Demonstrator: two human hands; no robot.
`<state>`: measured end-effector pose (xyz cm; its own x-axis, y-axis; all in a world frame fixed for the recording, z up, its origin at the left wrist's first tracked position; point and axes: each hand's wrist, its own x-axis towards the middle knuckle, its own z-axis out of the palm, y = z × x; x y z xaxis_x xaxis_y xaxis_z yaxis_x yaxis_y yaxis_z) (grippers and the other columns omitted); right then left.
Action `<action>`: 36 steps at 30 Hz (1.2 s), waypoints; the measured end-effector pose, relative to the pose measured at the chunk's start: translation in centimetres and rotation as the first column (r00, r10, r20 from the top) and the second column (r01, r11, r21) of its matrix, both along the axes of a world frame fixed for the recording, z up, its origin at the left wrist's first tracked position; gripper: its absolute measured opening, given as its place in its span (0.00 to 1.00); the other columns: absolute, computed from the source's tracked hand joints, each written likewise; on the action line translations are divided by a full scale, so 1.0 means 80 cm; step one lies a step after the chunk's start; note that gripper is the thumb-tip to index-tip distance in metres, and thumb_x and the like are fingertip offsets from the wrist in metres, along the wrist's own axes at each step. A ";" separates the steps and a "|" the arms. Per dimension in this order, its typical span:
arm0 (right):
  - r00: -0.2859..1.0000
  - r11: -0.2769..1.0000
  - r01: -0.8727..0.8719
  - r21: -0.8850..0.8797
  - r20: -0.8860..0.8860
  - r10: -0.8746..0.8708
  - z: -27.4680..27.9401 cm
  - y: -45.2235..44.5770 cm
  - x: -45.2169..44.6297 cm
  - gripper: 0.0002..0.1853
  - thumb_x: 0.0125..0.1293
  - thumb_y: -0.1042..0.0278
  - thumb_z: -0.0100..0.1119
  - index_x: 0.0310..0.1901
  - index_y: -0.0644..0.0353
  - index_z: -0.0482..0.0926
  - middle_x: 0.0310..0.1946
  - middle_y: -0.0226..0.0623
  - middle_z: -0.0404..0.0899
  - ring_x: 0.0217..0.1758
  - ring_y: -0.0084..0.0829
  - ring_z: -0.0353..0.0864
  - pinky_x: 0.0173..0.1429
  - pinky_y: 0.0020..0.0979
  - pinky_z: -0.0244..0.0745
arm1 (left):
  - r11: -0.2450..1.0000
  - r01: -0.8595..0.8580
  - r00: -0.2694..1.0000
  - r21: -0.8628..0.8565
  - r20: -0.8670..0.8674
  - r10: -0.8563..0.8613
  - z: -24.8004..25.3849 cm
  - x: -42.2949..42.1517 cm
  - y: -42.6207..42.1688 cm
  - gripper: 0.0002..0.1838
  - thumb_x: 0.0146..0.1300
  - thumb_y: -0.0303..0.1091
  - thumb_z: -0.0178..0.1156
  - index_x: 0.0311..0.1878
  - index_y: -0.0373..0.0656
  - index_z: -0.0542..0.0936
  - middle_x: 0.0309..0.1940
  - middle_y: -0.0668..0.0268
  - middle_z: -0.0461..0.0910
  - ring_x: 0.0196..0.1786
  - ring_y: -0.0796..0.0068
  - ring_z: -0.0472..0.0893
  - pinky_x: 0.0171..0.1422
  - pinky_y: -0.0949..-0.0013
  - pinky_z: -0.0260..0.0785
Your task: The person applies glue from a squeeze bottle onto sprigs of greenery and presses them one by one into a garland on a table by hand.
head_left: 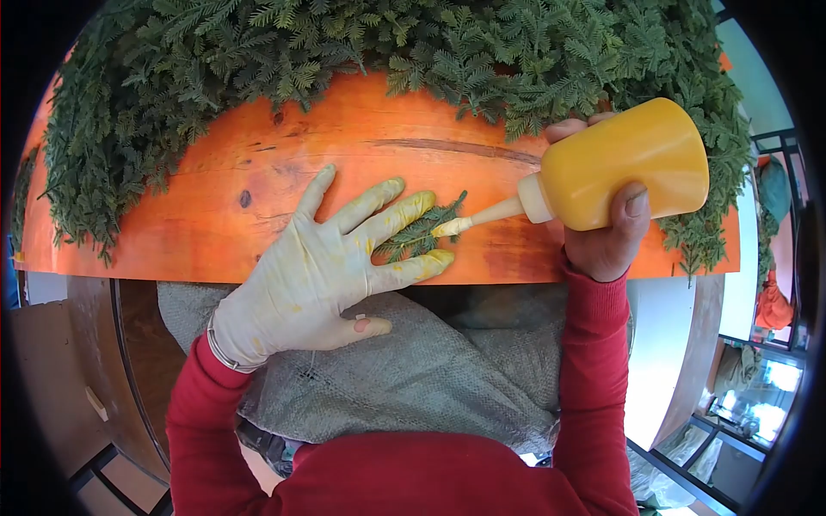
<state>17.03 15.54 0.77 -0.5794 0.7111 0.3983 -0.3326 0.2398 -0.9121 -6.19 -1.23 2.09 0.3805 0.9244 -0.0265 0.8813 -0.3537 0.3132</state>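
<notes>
My left hand [318, 262], in a pale glove with yellow stains on the fingers, lies spread on the orange wooden table [249, 172]. A small green sprig [413, 236] lies flat beside and between its outstretched fingers. The bare thumb tip shows through a hole in the glove. My right hand [607, 224], ungloved, is wrapped round a yellow squeeze bottle [632, 163]. The bottle is tilted on its side, and its long nozzle points left. The whitish nozzle tip is at the sprig; whether anything is flowing out, I cannot tell.
A thick heap of green artificial foliage [413, 43] covers the far side of the table and hangs down at both ends. Grey woven cloth [387, 370] lies over the lap below the front edge. Metal racks with an orange bag [774, 305] stand at right.
</notes>
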 end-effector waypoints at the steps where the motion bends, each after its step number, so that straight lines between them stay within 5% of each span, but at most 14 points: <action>1: 1.000 1.000 -0.001 -0.002 0.002 0.001 -0.001 0.002 0.001 0.37 0.68 0.39 0.57 0.64 0.65 0.66 0.59 0.43 0.70 0.59 0.44 0.78 0.58 0.42 0.76 | 1.000 0.001 1.000 0.001 0.000 -0.001 0.000 0.000 0.000 0.47 0.37 0.50 0.79 0.68 0.73 0.75 0.76 0.62 0.62 0.78 0.52 0.61 0.79 0.28 0.43; 29: 0.999 1.000 0.016 0.024 -0.041 -0.015 0.006 0.022 0.005 0.36 0.71 0.42 0.55 0.66 0.66 0.65 0.58 0.46 0.73 0.58 0.45 0.79 0.57 0.42 0.78 | 1.000 0.006 1.000 0.003 -0.003 -0.006 0.001 0.001 0.001 0.46 0.38 0.48 0.79 0.68 0.71 0.75 0.76 0.62 0.62 0.78 0.52 0.61 0.79 0.29 0.44; 36: 0.999 1.000 0.002 0.013 0.032 -0.003 0.005 0.031 0.012 0.35 0.71 0.42 0.53 0.66 0.66 0.65 0.57 0.52 0.76 0.53 0.39 0.80 0.52 0.36 0.80 | 1.000 0.007 1.000 -0.009 -0.024 -0.007 0.002 0.002 0.002 0.46 0.38 0.48 0.78 0.68 0.71 0.75 0.77 0.62 0.62 0.78 0.52 0.61 0.79 0.29 0.44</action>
<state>18.01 18.01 1.13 -0.5901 0.7077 0.3885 -0.3027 0.2522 -0.9191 -6.04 -1.11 2.27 0.3863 0.9213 -0.0442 0.8860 -0.3573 0.2954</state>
